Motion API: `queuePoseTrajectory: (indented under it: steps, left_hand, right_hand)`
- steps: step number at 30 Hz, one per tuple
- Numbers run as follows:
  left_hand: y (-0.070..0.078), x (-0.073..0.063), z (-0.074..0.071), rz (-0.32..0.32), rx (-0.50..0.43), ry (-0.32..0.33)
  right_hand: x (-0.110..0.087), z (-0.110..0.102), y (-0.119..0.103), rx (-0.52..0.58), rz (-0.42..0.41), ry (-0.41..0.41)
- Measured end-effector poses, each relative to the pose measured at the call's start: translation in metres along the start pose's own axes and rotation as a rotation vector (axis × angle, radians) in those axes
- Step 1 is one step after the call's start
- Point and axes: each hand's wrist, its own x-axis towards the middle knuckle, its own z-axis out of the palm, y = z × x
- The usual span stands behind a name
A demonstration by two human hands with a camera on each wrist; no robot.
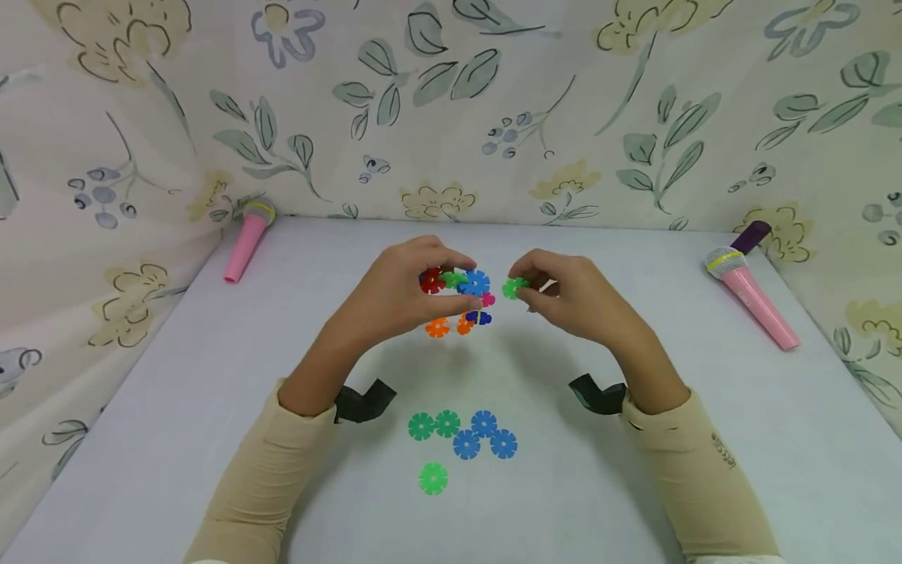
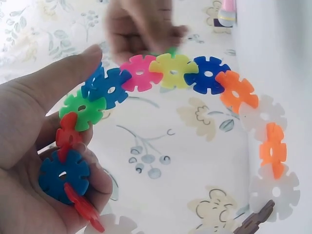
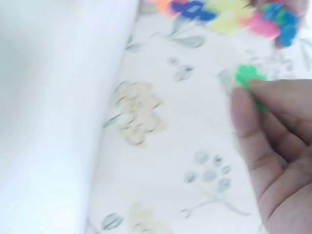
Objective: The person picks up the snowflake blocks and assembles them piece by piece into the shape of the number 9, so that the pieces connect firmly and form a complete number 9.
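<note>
Above the middle of the white table [image 1: 176, 407], held clear of the surface: a curved chain of interlocked snowflake discs [image 2: 195, 78], gripped at one end by the left hand [image 1: 395, 294], fingers and thumb curled round the red, blue and green pieces there. Remaining length arching freely away from the palm through pink, yellow, blue, orange and white discs, as seen from the left wrist view; grip at the end only, presumably to leave the other slots accessible. Just beside the chain, not yet touching it: a single green disc [image 1: 514, 287], pinched edge-on between thumb and fingertips of the right hand [image 1: 574, 298], apparently oriented for slot-to-slot alignment. Right wrist view blurred; pinch on the green piece nonetheless discernible. Nearer the body, between the two forearms: a loose supply of flat discs [image 1: 461, 439], green and blue, lying within easy reach. At the far left corner, a pink toy microphone [image 1: 247, 239]; at the far right, a second toy microphone [image 1: 750, 294], both well apart from the work. Floral cloth backdrop [image 1: 451, 110] on three sides.
</note>
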Motion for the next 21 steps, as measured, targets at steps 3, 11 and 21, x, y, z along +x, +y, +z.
queuePoseTrajectory:
  steps: [3, 11, 21]
  left_hand:
    - [0.000, 0.001, 0.001, -0.007, 0.009, 0.011]
    - [-0.001, -0.001, 0.004, 0.028, -0.021, 0.009]
    - [0.003, -0.002, 0.001, 0.000, -0.007, -0.003]
  right_hand:
    - [-0.004, -0.004, -0.009, 0.061, -0.130, 0.087]
    - [-0.005, 0.004, -0.025, -0.038, -0.297, 0.148]
    - [-0.007, 0.009, -0.036, -0.225, -0.375, 0.250]
